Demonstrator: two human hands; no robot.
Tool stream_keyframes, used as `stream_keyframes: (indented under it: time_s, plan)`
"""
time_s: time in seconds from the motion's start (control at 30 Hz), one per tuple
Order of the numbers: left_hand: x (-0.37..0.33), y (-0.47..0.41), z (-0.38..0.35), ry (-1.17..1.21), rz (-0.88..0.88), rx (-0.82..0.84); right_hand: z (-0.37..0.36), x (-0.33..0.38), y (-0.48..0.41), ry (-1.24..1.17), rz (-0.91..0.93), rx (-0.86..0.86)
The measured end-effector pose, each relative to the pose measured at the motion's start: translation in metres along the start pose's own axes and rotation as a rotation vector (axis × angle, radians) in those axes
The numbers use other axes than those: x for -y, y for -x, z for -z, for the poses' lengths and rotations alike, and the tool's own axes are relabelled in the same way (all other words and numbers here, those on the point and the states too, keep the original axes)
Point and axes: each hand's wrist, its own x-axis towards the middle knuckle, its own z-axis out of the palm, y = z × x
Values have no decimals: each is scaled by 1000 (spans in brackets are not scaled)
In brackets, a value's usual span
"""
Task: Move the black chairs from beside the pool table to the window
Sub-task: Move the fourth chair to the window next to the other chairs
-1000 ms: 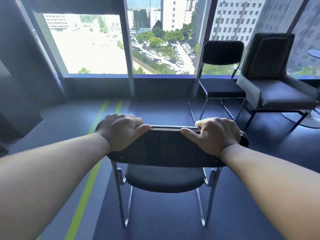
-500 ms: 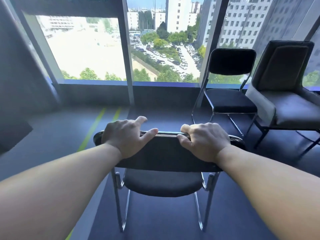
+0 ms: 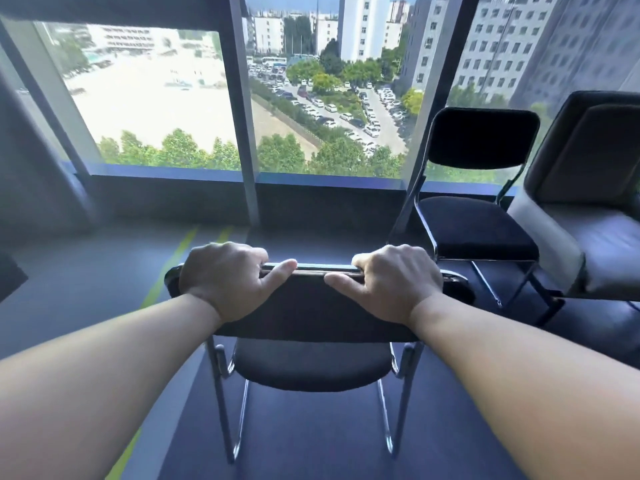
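A black chair [image 3: 311, 365] with a chrome sled frame stands right in front of me, its back toward me and its seat toward the window [image 3: 311, 91]. My left hand [image 3: 225, 278] grips the left part of the backrest's top edge. My right hand [image 3: 394, 282] grips the right part, fingers curled over the far side. A second black chair [image 3: 474, 223] stands by the window at the right, facing me.
A grey upholstered armchair [image 3: 588, 220] sits at the far right beside the second chair. A dark window post [image 3: 242, 133] rises ahead of me. Green-yellow lines [image 3: 169, 271] run along the dark floor at the left. A dark wall closes the left side.
The window and the chairs beside it have grown larger and nearer as I carry the chair forward. My left fingers, briefly loosened, have curled back over the backrest.
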Motion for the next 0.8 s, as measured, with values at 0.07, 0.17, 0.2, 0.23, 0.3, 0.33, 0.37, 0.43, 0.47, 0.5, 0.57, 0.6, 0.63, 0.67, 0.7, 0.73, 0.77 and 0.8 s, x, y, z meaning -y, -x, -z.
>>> stream_keyframes:
  time_s: [0.07, 0.17, 0.2, 0.23, 0.3, 0.33, 0.37, 0.43, 0.47, 0.5, 0.57, 0.6, 0.63, 0.67, 0.7, 0.73, 0.77, 0.8]
  plan:
    - [6, -24, -11, -8, -1, -11, -8, -11, -24, 23, 14, -43]
    - [16, -64, -33, -9, -19, -13, -24, -29, -62, 46, 12, -48]
    - [20, -77, -41, -2, -19, -13, -29, -34, -73, 42, 8, -46]
    - [24, -92, -50, 1, -22, -18, -36, -40, -86, 53, 4, -46]
    - [35, -118, -67, 9, -43, -3, -50, -46, -110, 70, -21, -34]
    - [41, -133, -79, 19, -53, 7, -60, -50, -124, 69, -34, -37]
    - [46, -147, -91, 29, -62, 17, -70, -54, -136, 71, -44, -39]
    - [50, -171, -108, 29, -73, -1, -85, -66, -157, 69, -63, -34]
    - [52, -184, -117, 25, -79, -11, -90, -74, -168, 70, -77, -23]
    - [51, -196, -122, 28, -80, -18, -92, -82, -178, 70, -90, -16]
    - [54, -221, -132, 39, -86, -26, -94, -95, -201, 68, -116, -9]
    - [58, -233, -138, 40, -91, -33, -97, -99, -212, 64, -123, -10]
    - [62, -246, -143, 39, -92, -33, -100, -103, -223, 65, -128, -8]
    - [67, -253, -148, 44, -92, -33, -105, -102, -229, 63, -129, -7]
    - [72, -262, -156, 49, -92, -17, -113, -103, -237, 66, -126, 0]
    - [77, -266, -161, 54, -94, 0, -121, -100, -241, 64, -119, 2]
    - [80, -270, -166, 60, -96, 0, -128, -101, -246, 67, -114, 1]
    - [80, -277, -173, 63, -95, -8, -134, -106, -253, 74, -110, -1]
